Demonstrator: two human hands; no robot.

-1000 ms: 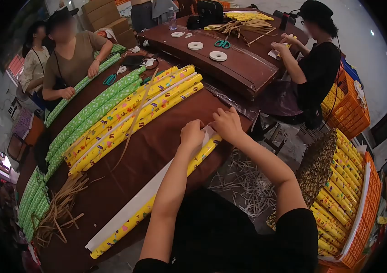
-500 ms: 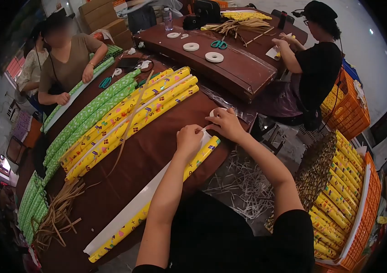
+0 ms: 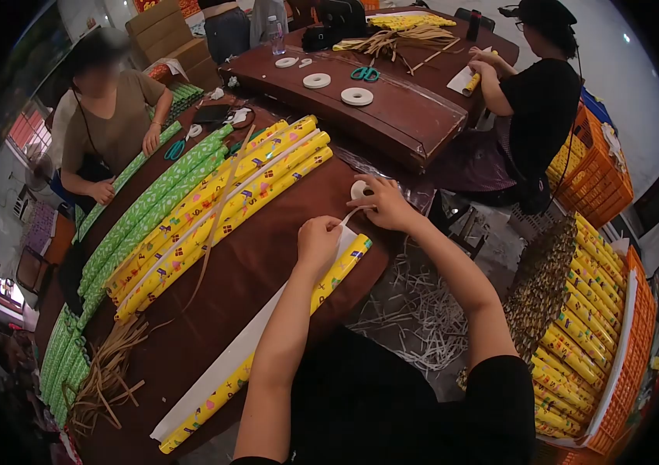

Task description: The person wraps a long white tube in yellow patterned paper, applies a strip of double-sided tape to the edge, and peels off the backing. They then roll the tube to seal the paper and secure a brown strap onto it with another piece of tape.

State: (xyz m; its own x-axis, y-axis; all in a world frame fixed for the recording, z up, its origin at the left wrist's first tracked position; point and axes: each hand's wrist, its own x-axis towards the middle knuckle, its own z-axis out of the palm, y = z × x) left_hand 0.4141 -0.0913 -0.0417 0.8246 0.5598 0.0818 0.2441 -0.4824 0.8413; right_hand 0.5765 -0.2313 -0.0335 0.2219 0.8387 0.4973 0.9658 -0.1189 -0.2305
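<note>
A yellow patterned paper roll (image 3: 213, 403) lies slantwise along the near side of the brown table, its white inner side showing as a loose flap. Near its upper end my left hand (image 3: 319, 246) is closed on a thin white strip of tape (image 3: 351, 215). The strip runs across to my right hand (image 3: 383, 204), whose fingers are pinched on it just right of my left hand. A white tape roll (image 3: 359, 191) sits at the fingers of my right hand, partly covered by them.
Yellow rolls (image 3: 221, 225) and green rolls (image 3: 155, 198) lie at the left, beside brown strips (image 3: 108, 364). One person (image 3: 108, 116) handles a green roll; another (image 3: 542, 116) sits at the far table (image 3: 414, 116). Orange crates (image 3: 628, 349) stand right; paper shreds (image 3: 414, 318) lie below.
My right hand has drawn slightly away from my left, and a longer stretch of tape shows between them. At the left, the person's green roll is more rolled up.
</note>
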